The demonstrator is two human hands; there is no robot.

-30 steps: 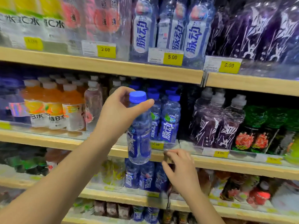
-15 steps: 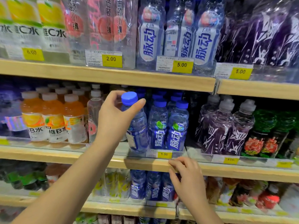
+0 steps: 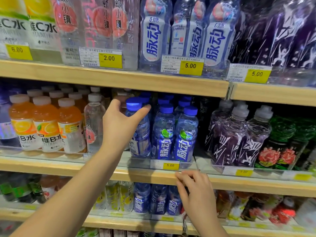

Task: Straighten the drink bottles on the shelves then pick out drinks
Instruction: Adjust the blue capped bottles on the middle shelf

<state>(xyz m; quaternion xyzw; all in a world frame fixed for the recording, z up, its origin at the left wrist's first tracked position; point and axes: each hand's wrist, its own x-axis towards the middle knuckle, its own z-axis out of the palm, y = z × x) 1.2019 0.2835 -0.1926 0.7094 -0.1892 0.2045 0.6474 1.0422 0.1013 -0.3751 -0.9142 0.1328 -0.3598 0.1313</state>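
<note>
Across mid-frame, the middle shelf (image 3: 51, 166) carries orange bottles (image 3: 46, 127) at left and purple bottles (image 3: 239, 139) at right. At centre my left hand (image 3: 119, 127) wraps the neck of a blue-capped bottle (image 3: 140, 146) at the shelf front, just left of two matching blue bottles (image 3: 174, 144). My right hand (image 3: 196, 192), lower centre, grips nothing, its fingers loosely bent at the shelf lip below the 5.00 price tag (image 3: 170, 165).

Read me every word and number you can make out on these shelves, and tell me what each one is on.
"脉动": blue bottles.
"5.00": middle tag under them, and three other tags.
"6.00": far-left tag, top shelf.
"2.00": second tag, top shelf.
"维B水": orange bottles.
"维C水": yellow-green bottles, top shelf.
Fine print on the tags: too small to read.
</note>
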